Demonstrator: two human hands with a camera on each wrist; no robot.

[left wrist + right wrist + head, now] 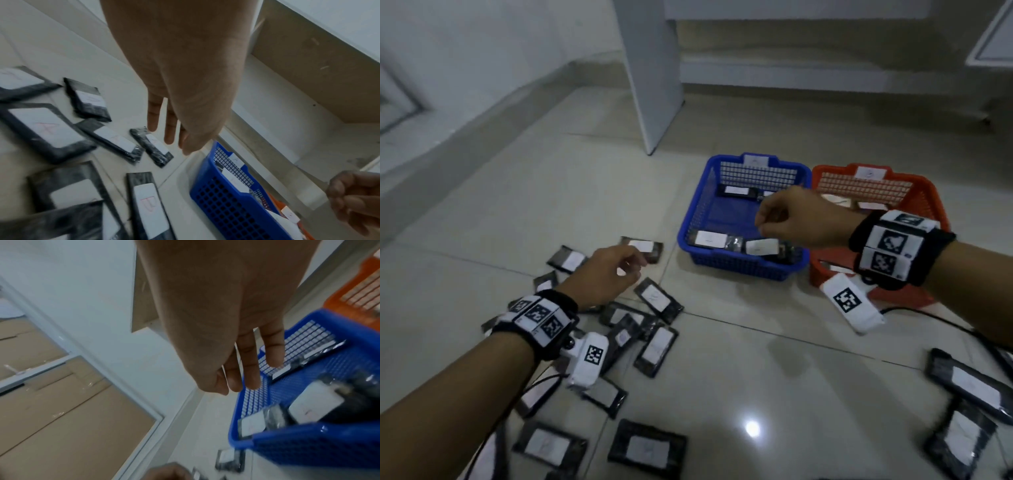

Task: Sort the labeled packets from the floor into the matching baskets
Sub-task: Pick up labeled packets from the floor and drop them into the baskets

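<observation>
Several black packets with white labels lie scattered on the tiled floor (739, 359) at the lower left, one of them (655, 346) near the middle. My left hand (631, 267) hovers over them with loosely curled fingers and holds nothing; the nearest packet (152, 146) lies just under its fingertips (170, 138). The blue basket (743, 263) holds a few packets, such as one (710, 238) at its near wall. Above its right side my right hand (765, 222) hangs relaxed and empty, fingers (248, 369) pointing down. The red basket (928, 205) stands right of the blue one, also with packets inside.
A white cabinet panel (650, 75) stands on the floor behind the baskets, with a wall and skirting at the left. More packets (972, 387) lie at the lower right. A black cable (945, 325) runs over the floor near the red basket.
</observation>
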